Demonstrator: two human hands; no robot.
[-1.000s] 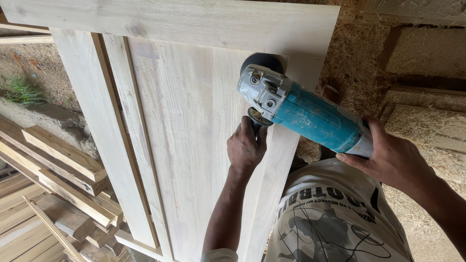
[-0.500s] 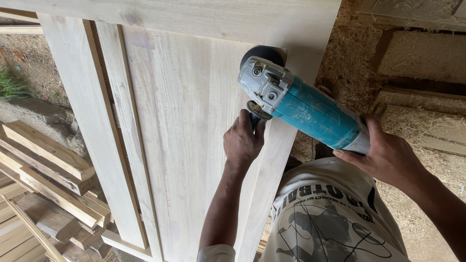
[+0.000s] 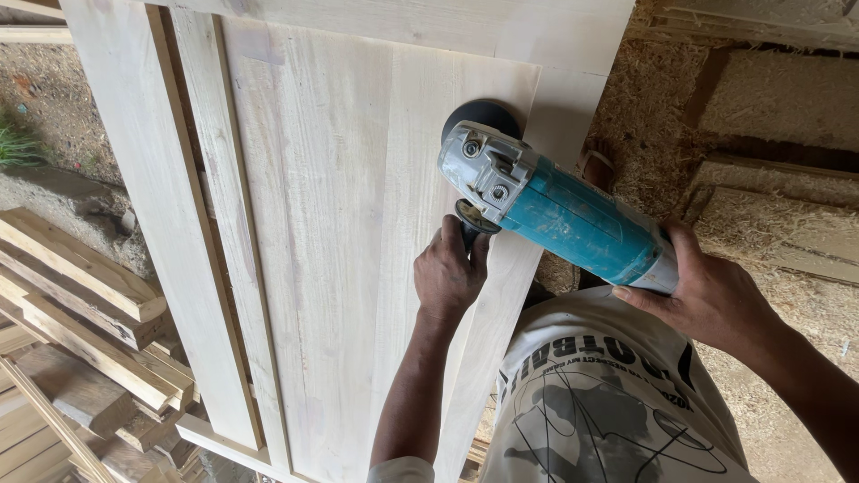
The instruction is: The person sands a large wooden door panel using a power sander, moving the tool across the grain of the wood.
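I look down on a pale wooden door panel [image 3: 340, 250] with a raised frame, its top and bottom cut off by the picture's edges. Sawdust [image 3: 769, 98] covers the ground to the right; stacked timber offcuts [image 3: 80, 304] lie to the left, beside bare soil with a tuft of grass. My left hand [image 3: 450, 275] is clenched around the side handle of a teal angle grinder [image 3: 555, 210], near the panel's right edge. My right hand [image 3: 711, 295] wraps the rear of its body. The black sanding disc [image 3: 483, 114] sits flat against the wood by the frame's right rail; the grinder's head hides most of it. I cannot make out the cord or the switch.
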